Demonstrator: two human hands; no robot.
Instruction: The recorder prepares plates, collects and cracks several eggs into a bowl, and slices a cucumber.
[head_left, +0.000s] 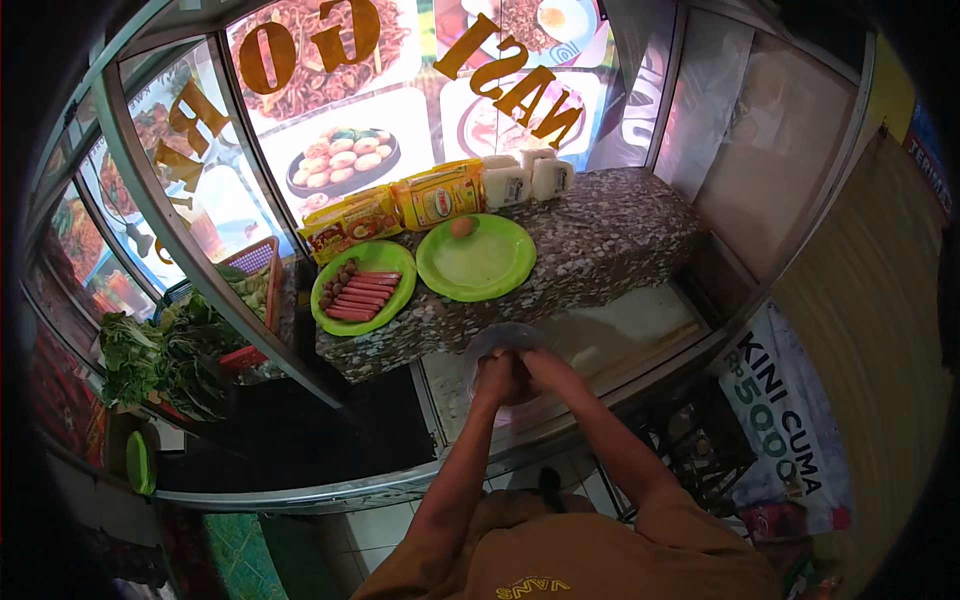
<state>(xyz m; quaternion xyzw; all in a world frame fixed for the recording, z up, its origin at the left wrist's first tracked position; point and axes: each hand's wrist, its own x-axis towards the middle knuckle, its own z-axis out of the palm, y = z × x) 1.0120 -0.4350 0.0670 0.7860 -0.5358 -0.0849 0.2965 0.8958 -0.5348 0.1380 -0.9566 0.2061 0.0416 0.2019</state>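
Note:
My left hand (495, 376) and my right hand (541, 369) are close together over a translucent plastic container (510, 335) at the counter's front. The fingers are bent, and dim light and blur hide what they hold. Just beyond lies a green plate (480, 262) bearing a single brown egg (463, 226) near its far rim. Left of it, another green plate (401, 300) carries a row of pink sausages (366, 292) and several brown meatballs (335, 291).
Yellow noodle packs (439, 196) and white wrapped packs (517, 180) line the back of the stone-patterned ledge (600, 232). Leafy greens (180, 349) and a red plastic basket (271, 289) stand left, behind a metal frame post (202, 262). Glass panes with lettering enclose the far side.

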